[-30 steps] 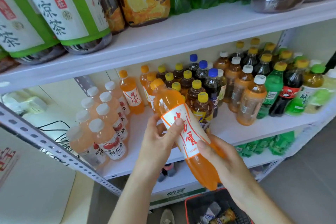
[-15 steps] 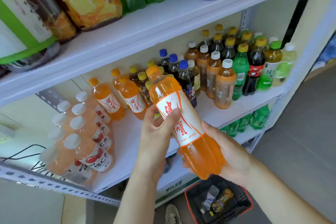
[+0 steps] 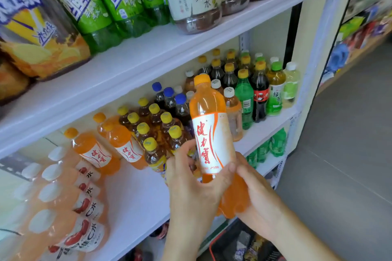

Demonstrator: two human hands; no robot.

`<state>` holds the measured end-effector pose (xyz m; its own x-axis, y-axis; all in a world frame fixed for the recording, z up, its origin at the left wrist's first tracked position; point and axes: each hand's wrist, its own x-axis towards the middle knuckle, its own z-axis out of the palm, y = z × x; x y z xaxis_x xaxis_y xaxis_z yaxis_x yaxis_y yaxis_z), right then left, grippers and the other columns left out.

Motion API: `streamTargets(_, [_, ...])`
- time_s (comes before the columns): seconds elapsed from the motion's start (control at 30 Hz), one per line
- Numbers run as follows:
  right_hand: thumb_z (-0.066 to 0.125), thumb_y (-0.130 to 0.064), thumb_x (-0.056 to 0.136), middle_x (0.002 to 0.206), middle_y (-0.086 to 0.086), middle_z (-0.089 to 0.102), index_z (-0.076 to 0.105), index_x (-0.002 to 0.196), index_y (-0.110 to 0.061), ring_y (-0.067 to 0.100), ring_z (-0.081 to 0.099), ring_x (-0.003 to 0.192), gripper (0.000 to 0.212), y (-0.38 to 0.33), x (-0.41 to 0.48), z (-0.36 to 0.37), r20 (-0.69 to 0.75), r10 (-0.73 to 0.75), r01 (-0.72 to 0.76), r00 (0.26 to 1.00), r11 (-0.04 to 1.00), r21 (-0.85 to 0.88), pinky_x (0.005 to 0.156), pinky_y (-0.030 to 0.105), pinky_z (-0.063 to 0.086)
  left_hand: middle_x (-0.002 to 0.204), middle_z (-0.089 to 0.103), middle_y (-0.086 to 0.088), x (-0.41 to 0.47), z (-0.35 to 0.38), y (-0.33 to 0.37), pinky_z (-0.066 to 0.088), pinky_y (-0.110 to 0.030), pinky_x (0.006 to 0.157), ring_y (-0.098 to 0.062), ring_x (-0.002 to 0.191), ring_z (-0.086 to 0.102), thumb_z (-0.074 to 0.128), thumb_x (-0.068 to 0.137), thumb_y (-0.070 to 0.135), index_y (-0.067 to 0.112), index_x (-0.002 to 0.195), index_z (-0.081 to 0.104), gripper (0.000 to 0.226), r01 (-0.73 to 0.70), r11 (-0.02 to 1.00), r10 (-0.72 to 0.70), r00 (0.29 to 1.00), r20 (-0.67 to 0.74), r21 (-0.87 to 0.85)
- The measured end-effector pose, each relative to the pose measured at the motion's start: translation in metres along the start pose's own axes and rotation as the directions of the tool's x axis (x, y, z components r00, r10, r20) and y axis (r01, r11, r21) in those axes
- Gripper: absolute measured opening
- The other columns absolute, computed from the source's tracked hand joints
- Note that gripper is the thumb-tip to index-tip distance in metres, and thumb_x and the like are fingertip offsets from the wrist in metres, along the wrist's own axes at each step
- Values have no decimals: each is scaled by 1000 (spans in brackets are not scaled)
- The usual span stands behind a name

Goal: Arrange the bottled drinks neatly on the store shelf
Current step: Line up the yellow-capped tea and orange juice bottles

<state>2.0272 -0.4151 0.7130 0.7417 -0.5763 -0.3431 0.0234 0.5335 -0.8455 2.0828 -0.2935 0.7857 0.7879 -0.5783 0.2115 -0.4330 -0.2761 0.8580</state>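
An orange drink bottle (image 3: 209, 125) with an orange cap and a white label with red characters is held nearly upright in front of the middle shelf (image 3: 135, 195). My left hand (image 3: 195, 184) grips it around the lower label, thumb across the front. My right hand (image 3: 256, 199) cups and grips its base from the right. On the shelf behind stand two matching orange bottles (image 3: 125, 144), yellow-capped tea bottles (image 3: 157, 131), blue-capped dark bottles (image 3: 176, 101) and green and dark soda bottles (image 3: 252, 91).
White-capped peach drink bottles (image 3: 63, 207) fill the shelf's left end. Large bottles (image 3: 110, 2) stand on the upper shelf (image 3: 169, 48). A red-rimmed basket (image 3: 241, 246) with items sits on the floor below. Green bottles (image 3: 273, 144) line the lower shelf. Grey aisle floor (image 3: 339, 165) lies to the right.
The bottle has been turned from tilted to nearly upright and raised a little. The view has swung rightward, showing more of the aisle. Both hands keep their hold.
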Motion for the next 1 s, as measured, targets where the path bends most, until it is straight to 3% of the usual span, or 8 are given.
streamTargets(0.13, [84,-27,72,114,22,68,61,113,-15,26,71,94,49,-17,-36,1,225,-88,0,970,931,365,64,33,57,102,62,13,5,6,1,51,-22,74,-7,96,59,75,56,72,49,128,44,82,9,995,10,980,198,-97])
streamTargets(0.3, [79,-32,70,107,18,71,59,106,-11,29,69,92,47,-35,-45,-13,170,-144,63,975,910,409,66,38,55,99,73,7,7,10,-2,60,-39,79,-15,93,70,84,51,48,38,123,48,81,157,950,-93,968,234,-269])
streamTargets(0.5, [70,-36,75,106,13,66,65,123,-18,25,63,94,52,-67,-31,-27,189,-231,164,955,935,314,81,32,52,113,65,-32,1,11,-15,54,-50,78,-39,89,67,83,52,42,5,122,66,82,619,519,-194,757,624,-590])
streamTargets(0.6, [69,-31,78,117,17,63,57,133,-12,32,61,107,59,-79,-26,-28,261,-229,144,938,941,306,91,43,51,123,59,-35,-20,-4,-19,52,-36,75,-17,68,73,65,80,35,0,123,64,55,758,354,-118,617,778,-548])
streamTargets(0.67, [73,-28,75,112,14,67,58,131,-14,31,65,103,60,-81,-24,-28,238,-226,159,944,949,271,83,42,56,120,63,-31,-19,5,-24,55,-33,71,-16,69,74,70,77,34,3,118,69,52,754,509,-135,547,826,-416])
streamTargets(0.73, [79,-28,70,105,13,69,62,125,-16,31,67,100,59,-80,-24,-25,181,-224,178,958,955,236,81,42,57,117,69,-22,-8,10,-33,59,-39,70,-30,91,73,86,57,50,16,113,74,66,701,571,-220,632,743,-427])
streamTargets(0.83, [84,-23,66,103,13,73,65,119,-21,26,72,92,56,-76,-24,-17,82,-259,244,962,956,165,72,37,58,108,74,-3,-4,6,-32,54,-21,60,-13,86,71,91,50,54,26,122,63,82,473,787,-153,773,616,-397])
streamTargets(1.0, [83,-30,59,105,7,75,59,124,-24,24,73,96,70,-72,-26,-1,4,-318,318,948,948,-3,82,40,58,97,73,11,-11,16,-30,52,-15,64,-5,83,70,89,68,32,25,117,58,58,189,960,-94,912,399,-205])
